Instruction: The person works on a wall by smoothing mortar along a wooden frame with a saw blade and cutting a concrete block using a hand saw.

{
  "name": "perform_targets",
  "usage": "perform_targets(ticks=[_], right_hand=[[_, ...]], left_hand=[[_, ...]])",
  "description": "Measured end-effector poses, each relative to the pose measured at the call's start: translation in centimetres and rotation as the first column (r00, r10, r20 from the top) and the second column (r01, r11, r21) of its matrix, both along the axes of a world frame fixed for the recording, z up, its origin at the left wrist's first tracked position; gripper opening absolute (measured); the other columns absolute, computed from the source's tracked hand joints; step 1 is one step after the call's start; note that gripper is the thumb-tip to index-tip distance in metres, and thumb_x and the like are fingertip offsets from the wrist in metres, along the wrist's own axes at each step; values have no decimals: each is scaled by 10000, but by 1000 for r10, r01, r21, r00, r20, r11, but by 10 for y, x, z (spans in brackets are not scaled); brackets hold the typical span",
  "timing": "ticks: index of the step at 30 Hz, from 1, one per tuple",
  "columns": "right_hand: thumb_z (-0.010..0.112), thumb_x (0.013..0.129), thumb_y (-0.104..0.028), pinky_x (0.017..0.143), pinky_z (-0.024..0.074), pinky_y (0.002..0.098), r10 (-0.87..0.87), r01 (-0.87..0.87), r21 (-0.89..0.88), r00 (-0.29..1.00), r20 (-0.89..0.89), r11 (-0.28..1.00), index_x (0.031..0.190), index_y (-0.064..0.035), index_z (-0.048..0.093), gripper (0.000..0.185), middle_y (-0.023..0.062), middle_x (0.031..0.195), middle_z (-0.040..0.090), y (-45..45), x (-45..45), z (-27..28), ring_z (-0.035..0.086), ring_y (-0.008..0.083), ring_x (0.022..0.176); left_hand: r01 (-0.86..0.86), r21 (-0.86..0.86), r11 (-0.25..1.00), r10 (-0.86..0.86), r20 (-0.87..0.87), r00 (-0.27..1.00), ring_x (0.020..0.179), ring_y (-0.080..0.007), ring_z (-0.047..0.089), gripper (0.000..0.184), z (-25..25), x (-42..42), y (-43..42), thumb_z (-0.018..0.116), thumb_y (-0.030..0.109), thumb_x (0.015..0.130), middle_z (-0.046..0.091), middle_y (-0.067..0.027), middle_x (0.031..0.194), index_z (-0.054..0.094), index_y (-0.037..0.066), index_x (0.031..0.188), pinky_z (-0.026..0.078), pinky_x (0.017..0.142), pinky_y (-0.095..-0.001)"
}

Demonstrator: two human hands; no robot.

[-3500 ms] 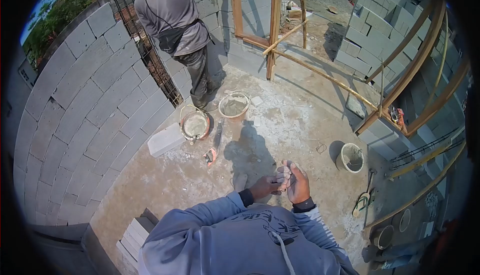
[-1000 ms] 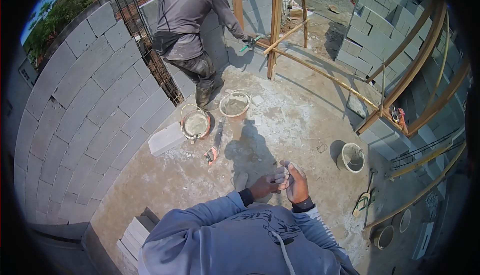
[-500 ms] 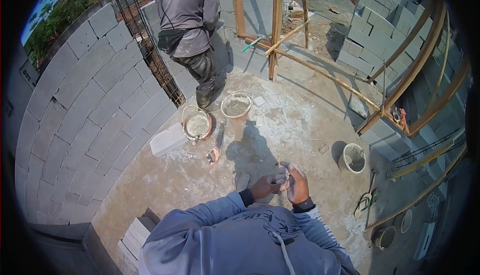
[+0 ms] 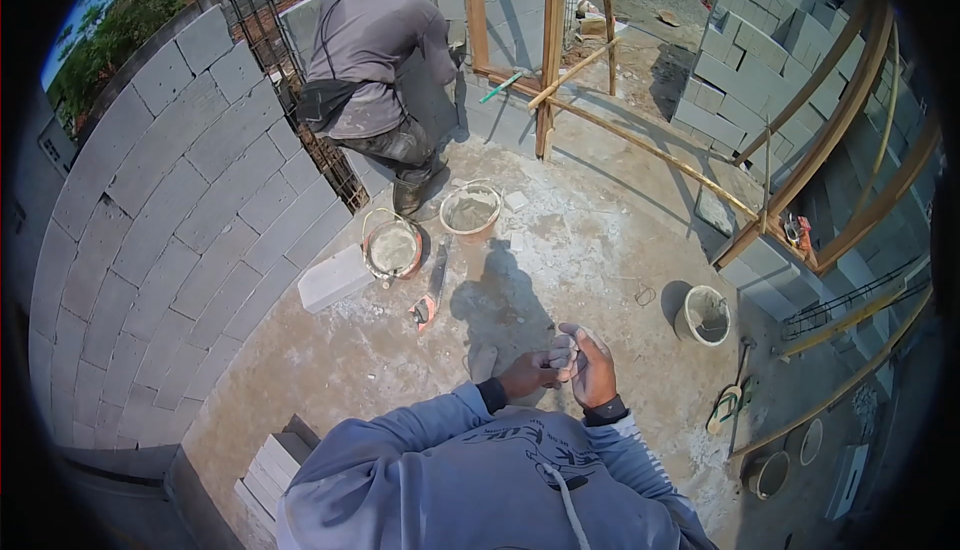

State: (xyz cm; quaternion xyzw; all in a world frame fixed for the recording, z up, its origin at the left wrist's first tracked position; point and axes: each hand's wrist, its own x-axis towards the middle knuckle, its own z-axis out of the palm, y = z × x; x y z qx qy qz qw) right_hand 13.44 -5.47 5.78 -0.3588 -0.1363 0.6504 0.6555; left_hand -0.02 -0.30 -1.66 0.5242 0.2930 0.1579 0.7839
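In the head view we look down on our two bare hands, which meet in front of the chest. The left hand has its fingers bent in against the right hand, itself half curled; pale dust coats some of the fingers. We cannot tell whether anything is pinched between them.

Of the loose things on the floor, the saw is among the nearest to our hands, lying ahead and to the left, orange handle towards us. Beyond it we see two pails of grey mix, the left pail and the middle pail, with a pale block just beside the left one. A third, the right pail, stands well apart, near a pair of slippers.

Further off, a co-worker with a waist bag bends at the block wall, near a wooden frame. A green tool rests on the frame's lower bar.
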Motion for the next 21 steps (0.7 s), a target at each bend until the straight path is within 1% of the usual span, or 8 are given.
perform_targets(ticks=[2, 5, 8, 11, 14, 17, 21], right_hand=[[491, 938, -207, 529, 434, 240, 9, -8, 16, 999, -47, 1000, 1174, 81, 427, 378, 79, 828, 514, 0, 1, -2, 508, 138, 644], [498, 935, -201, 513, 412, 235, -16, 17, -8, 1000, 23, 1000, 1172, 81, 420, 377, 62, 811, 489, -1, -2, 4, 476, 122, 631], [497, 935, -204, 508, 410, 239, -7, 7, -1, 1000, 15, 1000, 1166, 80, 421, 374, 60, 808, 484, -1, 0, 2, 473, 121, 630], [495, 936, -211, 499, 406, 238, -1, 1, -2, 1000, -16, 1000, 1163, 81, 424, 377, 63, 808, 487, 0, 0, -2, 474, 123, 626], [491, 937, -216, 492, 406, 237, -6, 6, -5, 1000, -18, 1000, 1160, 82, 429, 377, 68, 809, 498, 0, 0, -2, 485, 126, 626], [485, 940, -216, 483, 397, 234, -24, 25, -35, 999, 38, 999, 1161, 81, 427, 375, 65, 806, 497, 0, -2, 7, 475, 121, 609], [479, 943, -216, 484, 404, 237, -12, 12, -19, 1000, 16, 1000, 1165, 82, 428, 375, 67, 807, 502, 0, 0, 0, 484, 126, 603]], left_hand=[[-11, -6, 1000, 11, -2, 1000, 761, -81, 546, 344, 7, 0, -1, 690, 291, 812, 591, 8, 889, 607, 66, 1059, 457, 691, -251], [-15, -19, 1000, 15, 5, 1000, 754, -81, 548, 343, 13, 0, -2, 693, 295, 809, 590, 8, 883, 608, 66, 1050, 458, 690, -250], [-20, -39, 999, 21, 31, 999, 759, -80, 553, 335, 1, 2, -2, 693, 294, 809, 592, 8, 885, 609, 68, 1043, 459, 692, -248], [12, -26, 1000, -13, -26, 1000, 768, -78, 556, 335, 12, -1, -1, 694, 295, 810, 595, 9, 893, 609, 67, 1040, 462, 699, -247], [-5, -31, 999, 4, -11, 1000, 776, -76, 560, 331, 18, 0, -2, 690, 294, 812, 598, 9, 901, 610, 65, 1037, 464, 704, -248], [4, -37, 999, -5, -18, 1000, 778, -76, 562, 330, 21, -1, -2, 686, 292, 813, 601, 7, 905, 611, 62, 1038, 465, 707, -251], [6, -25, 1000, -7, -29, 1000, 786, -80, 563, 335, 20, 0, -1, 683, 285, 817, 601, 8, 910, 608, 60, 1054, 466, 711, -254]])
